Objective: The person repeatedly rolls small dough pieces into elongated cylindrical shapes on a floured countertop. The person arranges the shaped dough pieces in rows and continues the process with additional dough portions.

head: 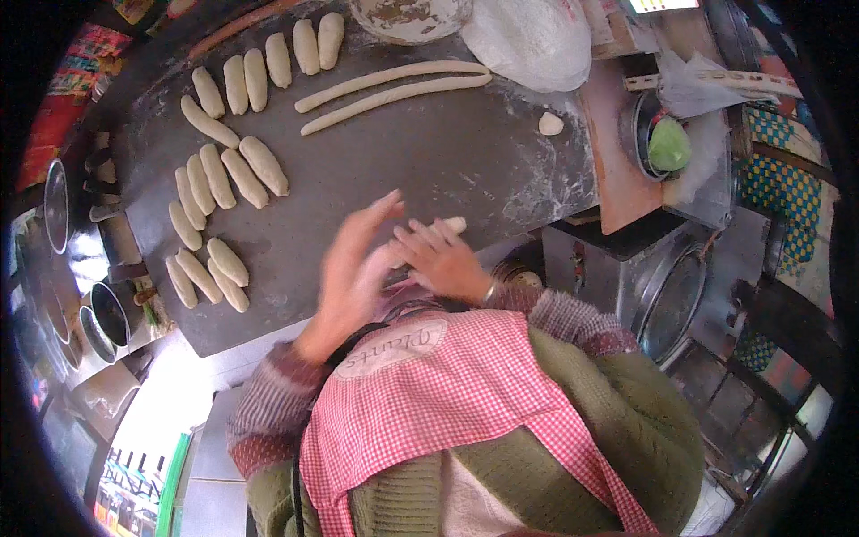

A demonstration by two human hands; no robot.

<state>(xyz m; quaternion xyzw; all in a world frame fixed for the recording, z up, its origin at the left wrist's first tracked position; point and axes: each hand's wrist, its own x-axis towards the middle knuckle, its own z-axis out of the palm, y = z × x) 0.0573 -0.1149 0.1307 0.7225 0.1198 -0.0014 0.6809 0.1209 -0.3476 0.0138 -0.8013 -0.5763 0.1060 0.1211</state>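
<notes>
My right hand point(446, 258) lies flat over a small roll of dough point(456, 225), fingers stretched out. One pale end of that roll sticks out past the fingertips; most of it is hidden beneath the hand. Just left of it, my left hand point(356, 268) is lifted and blurred, with thumb and fingers spread; part of its fingers is hard to make out beside the right hand. Two long thin dough ropes point(396, 101) lie farther back on the dark worktop point(376, 168). Short thick dough rolls point(218, 174) are set out in several groups on the left.
A flour-dusted bowl point(413, 17) and a white plastic bag point(530, 40) stand at the back. A dough lump point(551, 123) lies at the right. Beyond the worktop's right edge is a bowl with a green bag point(669, 144). Metal pots point(111, 312) stand on the left.
</notes>
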